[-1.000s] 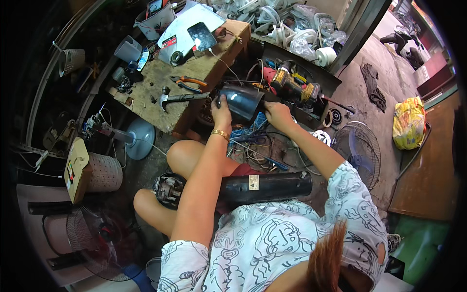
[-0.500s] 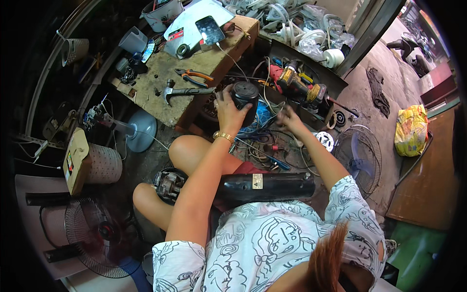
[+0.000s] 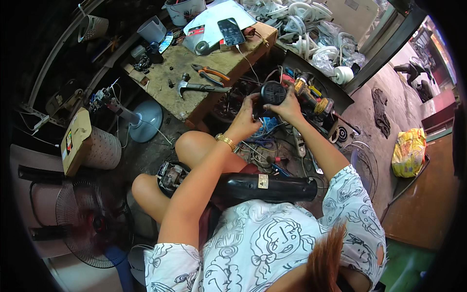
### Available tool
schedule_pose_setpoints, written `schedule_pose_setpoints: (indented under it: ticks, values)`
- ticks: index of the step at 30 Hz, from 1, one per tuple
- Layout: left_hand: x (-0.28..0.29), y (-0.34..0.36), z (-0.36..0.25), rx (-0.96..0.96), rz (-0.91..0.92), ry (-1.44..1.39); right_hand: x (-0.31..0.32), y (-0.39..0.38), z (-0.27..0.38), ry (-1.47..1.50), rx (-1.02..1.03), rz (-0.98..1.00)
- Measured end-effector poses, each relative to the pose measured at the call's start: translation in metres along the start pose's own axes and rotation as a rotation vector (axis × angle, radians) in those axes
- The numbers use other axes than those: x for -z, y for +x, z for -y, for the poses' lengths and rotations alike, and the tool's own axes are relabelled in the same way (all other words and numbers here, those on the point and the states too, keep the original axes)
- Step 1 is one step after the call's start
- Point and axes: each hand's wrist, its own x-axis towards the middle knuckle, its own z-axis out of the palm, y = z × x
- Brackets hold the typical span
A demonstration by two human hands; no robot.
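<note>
Over the clutter in front of my knees, a round black fan motor cover (image 3: 274, 93) is held with its slotted end up. My right hand (image 3: 289, 108) grips it from the right side. My left hand (image 3: 244, 121) has its fingers curled at the cover's left edge; the fingertips are partly hidden. Across my lap lies a long black fan stand body (image 3: 272, 188) with a small label. At its left end, beside my left forearm, is a bare fan motor (image 3: 172, 176).
A hammer (image 3: 202, 87), pliers (image 3: 211, 74) and a phone (image 3: 231, 32) on a cable lie on the wooden table (image 3: 168, 100). A yellow cordless drill (image 3: 311, 97) rests in a tool tray at right. Loose wires cover the floor; fan cages (image 3: 95, 221) stand nearby.
The cover has moved right and tipped, showing its slotted end. My right hand, empty and apart before, now grips it. The view has shifted slightly.
</note>
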Motion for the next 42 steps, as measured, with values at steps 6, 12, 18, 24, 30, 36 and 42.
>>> schedule_pose_setpoints:
  ticks: [6,12,18,24,30,36,42]
  values:
    - [-0.006,-0.002,0.006,0.145,0.121,-0.136,-0.010,-0.004,-0.015,-0.101,0.123,-0.039]
    - [0.077,0.001,-0.064,-0.142,-0.077,0.427,-0.004,0.005,0.002,-0.294,0.263,-0.010]
    - [0.186,-0.073,-0.175,-0.276,-0.683,0.561,-0.034,0.001,-0.033,-0.245,0.374,-0.395]
    - [0.229,-0.219,-0.195,-0.079,-1.136,0.673,-0.093,0.003,-0.062,-0.525,0.256,0.188]
    - [0.243,-0.292,-0.169,0.061,-1.296,0.726,-0.088,0.002,-0.064,-0.654,0.264,0.252]
    - [0.243,-0.314,-0.164,0.057,-1.353,0.735,-0.091,0.004,-0.054,-0.677,0.335,0.295]
    - [0.242,-0.336,-0.156,0.104,-1.377,0.753,-0.089,-0.001,-0.054,-0.713,0.402,0.239]
